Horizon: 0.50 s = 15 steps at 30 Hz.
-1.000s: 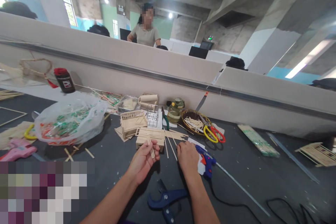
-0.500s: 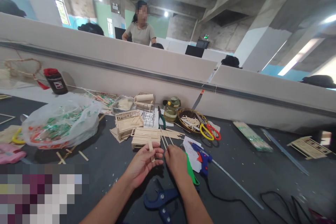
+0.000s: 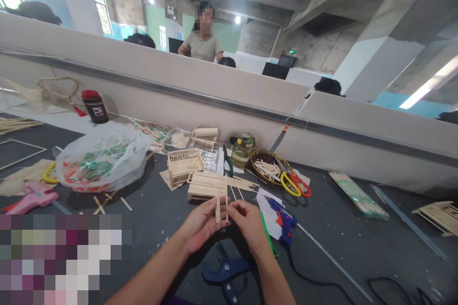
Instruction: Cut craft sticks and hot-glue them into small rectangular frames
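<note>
In my left hand (image 3: 202,226), palm up, a few thin wooden sticks (image 3: 217,208) stand pinched by the thumb. My right hand (image 3: 246,217) grips one more wooden stick (image 3: 226,202) between thumb and fingertips, right beside the left fingers. Just beyond both hands sits a small slatted stick structure (image 3: 203,187). Several loose sticks (image 3: 239,189) lie on the table past my right hand. A blue pipe-cutter-like tool (image 3: 225,269) rests below, between my forearms. Right of my right hand lies a blue glue gun (image 3: 284,219) with a long clear glue stick.
Behind stand a stick-built box (image 3: 186,167), a wire rack (image 3: 210,156), a jar (image 3: 241,151) and a basket (image 3: 266,167) with scissors (image 3: 290,185). A plastic bag (image 3: 103,162) lies left, a packet of sticks (image 3: 358,195) right. A person (image 3: 203,45) stands beyond the partition (image 3: 179,76).
My right hand has lifted a single stick from among those on the table and brought it beside the sticks in my left hand. The view has shifted slightly left.
</note>
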Each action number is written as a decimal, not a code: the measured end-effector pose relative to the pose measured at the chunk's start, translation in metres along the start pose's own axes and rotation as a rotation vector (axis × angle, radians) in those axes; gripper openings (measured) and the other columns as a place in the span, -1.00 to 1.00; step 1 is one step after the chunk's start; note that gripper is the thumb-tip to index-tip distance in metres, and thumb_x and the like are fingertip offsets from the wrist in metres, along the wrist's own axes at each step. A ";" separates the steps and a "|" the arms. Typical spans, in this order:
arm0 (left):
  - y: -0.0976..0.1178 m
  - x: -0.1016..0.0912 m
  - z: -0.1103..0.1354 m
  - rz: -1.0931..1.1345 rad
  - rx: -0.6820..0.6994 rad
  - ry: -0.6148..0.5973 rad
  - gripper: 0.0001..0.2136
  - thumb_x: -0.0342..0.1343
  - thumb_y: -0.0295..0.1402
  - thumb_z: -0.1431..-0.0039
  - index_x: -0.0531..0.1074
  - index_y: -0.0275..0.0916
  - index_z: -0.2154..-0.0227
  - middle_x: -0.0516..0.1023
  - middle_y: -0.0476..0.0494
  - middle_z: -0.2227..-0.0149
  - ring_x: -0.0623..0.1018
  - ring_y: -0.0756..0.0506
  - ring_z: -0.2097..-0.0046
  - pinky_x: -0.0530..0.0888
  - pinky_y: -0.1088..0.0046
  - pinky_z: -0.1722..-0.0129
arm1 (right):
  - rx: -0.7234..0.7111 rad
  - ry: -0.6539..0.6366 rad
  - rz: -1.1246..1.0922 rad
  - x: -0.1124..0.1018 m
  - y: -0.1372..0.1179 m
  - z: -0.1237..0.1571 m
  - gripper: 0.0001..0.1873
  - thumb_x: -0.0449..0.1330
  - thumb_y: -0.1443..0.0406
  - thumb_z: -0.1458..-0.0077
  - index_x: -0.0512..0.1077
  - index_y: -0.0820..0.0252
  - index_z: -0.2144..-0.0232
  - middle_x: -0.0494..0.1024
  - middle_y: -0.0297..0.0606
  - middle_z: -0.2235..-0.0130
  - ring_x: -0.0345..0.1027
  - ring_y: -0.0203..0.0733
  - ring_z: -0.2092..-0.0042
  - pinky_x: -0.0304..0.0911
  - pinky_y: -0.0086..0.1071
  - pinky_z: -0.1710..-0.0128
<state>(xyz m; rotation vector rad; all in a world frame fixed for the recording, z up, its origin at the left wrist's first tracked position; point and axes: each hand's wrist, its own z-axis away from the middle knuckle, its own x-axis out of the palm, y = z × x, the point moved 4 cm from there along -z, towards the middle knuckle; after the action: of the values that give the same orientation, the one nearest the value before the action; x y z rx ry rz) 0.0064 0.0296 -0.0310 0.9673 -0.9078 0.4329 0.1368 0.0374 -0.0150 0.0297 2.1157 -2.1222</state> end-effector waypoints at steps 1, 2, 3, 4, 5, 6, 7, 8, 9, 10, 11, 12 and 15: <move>0.000 0.000 0.000 0.003 -0.007 0.010 -0.77 0.07 -0.36 -0.23 0.49 -0.41 0.16 0.57 -0.34 0.20 0.57 -0.10 0.25 0.51 0.36 0.18 | 0.007 -0.015 0.000 0.003 0.002 0.000 -0.75 0.25 0.13 0.05 0.47 0.24 0.52 0.48 -0.34 0.53 0.31 -0.26 0.49 0.24 -0.43 0.46; -0.001 0.000 -0.001 0.003 -0.010 0.018 -0.76 0.07 -0.35 -0.23 0.49 -0.42 0.16 0.58 -0.34 0.20 0.57 -0.10 0.26 0.50 0.38 0.20 | 0.007 -0.020 0.008 0.006 0.004 0.000 -0.75 0.25 0.14 0.05 0.47 0.24 0.52 0.48 -0.33 0.54 0.31 -0.26 0.50 0.24 -0.43 0.47; -0.001 0.000 -0.001 0.000 -0.010 0.024 -0.76 0.08 -0.35 -0.22 0.49 -0.42 0.16 0.58 -0.34 0.20 0.57 -0.09 0.26 0.50 0.39 0.21 | 0.001 -0.020 0.024 0.007 0.006 -0.001 -0.75 0.24 0.14 0.04 0.48 0.24 0.53 0.48 -0.33 0.54 0.31 -0.26 0.50 0.24 -0.43 0.47; 0.000 0.000 -0.001 -0.003 -0.006 0.027 -0.76 0.08 -0.35 -0.22 0.50 -0.42 0.16 0.57 -0.34 0.20 0.56 -0.09 0.25 0.50 0.40 0.21 | -0.006 -0.016 0.041 0.008 0.007 -0.001 -0.75 0.24 0.15 0.04 0.48 0.24 0.53 0.48 -0.33 0.54 0.31 -0.26 0.50 0.24 -0.43 0.47; 0.000 0.000 0.000 -0.006 -0.002 0.029 -0.76 0.09 -0.36 -0.21 0.50 -0.42 0.16 0.57 -0.34 0.20 0.56 -0.10 0.25 0.50 0.40 0.21 | -0.013 -0.009 0.055 0.009 0.008 -0.002 -0.76 0.23 0.16 0.03 0.48 0.23 0.53 0.48 -0.34 0.55 0.31 -0.26 0.50 0.23 -0.44 0.48; 0.000 0.001 0.000 -0.008 0.003 0.030 -0.76 0.10 -0.37 -0.20 0.51 -0.42 0.16 0.57 -0.33 0.20 0.56 -0.09 0.25 0.49 0.41 0.21 | -0.019 0.000 0.066 0.009 0.009 -0.002 -0.77 0.23 0.16 0.03 0.49 0.23 0.53 0.48 -0.34 0.55 0.31 -0.26 0.50 0.23 -0.44 0.48; 0.000 0.001 0.000 -0.009 0.009 0.030 -0.77 0.11 -0.38 -0.19 0.51 -0.42 0.16 0.57 -0.33 0.20 0.56 -0.09 0.25 0.49 0.41 0.21 | -0.025 0.007 0.073 0.009 0.009 -0.002 -0.77 0.22 0.16 0.02 0.49 0.22 0.53 0.48 -0.34 0.55 0.31 -0.26 0.50 0.23 -0.44 0.47; -0.001 0.001 0.000 -0.010 0.012 0.029 -0.77 0.12 -0.38 -0.19 0.51 -0.41 0.16 0.57 -0.33 0.19 0.56 -0.10 0.24 0.49 0.40 0.20 | -0.029 0.011 0.080 0.008 0.009 -0.002 -0.77 0.22 0.17 0.02 0.48 0.22 0.53 0.48 -0.34 0.55 0.31 -0.26 0.49 0.23 -0.45 0.47; -0.001 0.001 0.001 -0.010 0.015 0.028 -0.77 0.13 -0.39 -0.18 0.51 -0.41 0.16 0.57 -0.33 0.19 0.56 -0.10 0.24 0.49 0.40 0.20 | -0.030 0.012 0.086 0.008 0.008 -0.002 -0.77 0.22 0.17 0.02 0.48 0.21 0.54 0.48 -0.35 0.55 0.31 -0.26 0.49 0.23 -0.45 0.47; -0.001 0.001 0.001 -0.011 0.018 0.026 -0.78 0.13 -0.39 -0.17 0.52 -0.40 0.16 0.57 -0.33 0.19 0.56 -0.10 0.23 0.49 0.39 0.19 | -0.030 0.013 0.091 0.008 0.008 -0.002 -0.78 0.22 0.16 0.02 0.48 0.20 0.54 0.48 -0.35 0.55 0.31 -0.26 0.49 0.23 -0.45 0.47; -0.001 0.002 0.001 -0.013 0.021 0.026 -0.78 0.14 -0.39 -0.17 0.53 -0.40 0.17 0.57 -0.33 0.19 0.56 -0.10 0.23 0.49 0.40 0.19 | -0.027 0.013 0.097 0.008 0.007 -0.001 -0.77 0.22 0.16 0.03 0.48 0.20 0.54 0.49 -0.35 0.55 0.31 -0.26 0.49 0.23 -0.45 0.47; 0.000 0.002 0.001 -0.019 0.023 0.028 -0.79 0.14 -0.39 -0.17 0.53 -0.40 0.18 0.57 -0.33 0.19 0.55 -0.10 0.24 0.49 0.40 0.19 | -0.024 0.014 0.100 0.008 0.007 -0.001 -0.77 0.22 0.16 0.03 0.48 0.20 0.55 0.49 -0.34 0.55 0.32 -0.25 0.49 0.24 -0.45 0.47; 0.000 0.002 0.002 -0.039 0.027 0.027 -0.79 0.15 -0.40 -0.15 0.54 -0.40 0.20 0.58 -0.32 0.21 0.55 -0.09 0.25 0.48 0.42 0.22 | -0.028 -0.001 0.101 0.010 0.006 0.000 -0.78 0.21 0.16 0.02 0.49 0.19 0.53 0.52 -0.33 0.52 0.34 -0.23 0.46 0.26 -0.44 0.44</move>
<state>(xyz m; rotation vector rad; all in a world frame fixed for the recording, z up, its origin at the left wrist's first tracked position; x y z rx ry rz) 0.0066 0.0277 -0.0292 0.9999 -0.8590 0.4250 0.1280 0.0368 -0.0222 0.1294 2.0958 -2.0355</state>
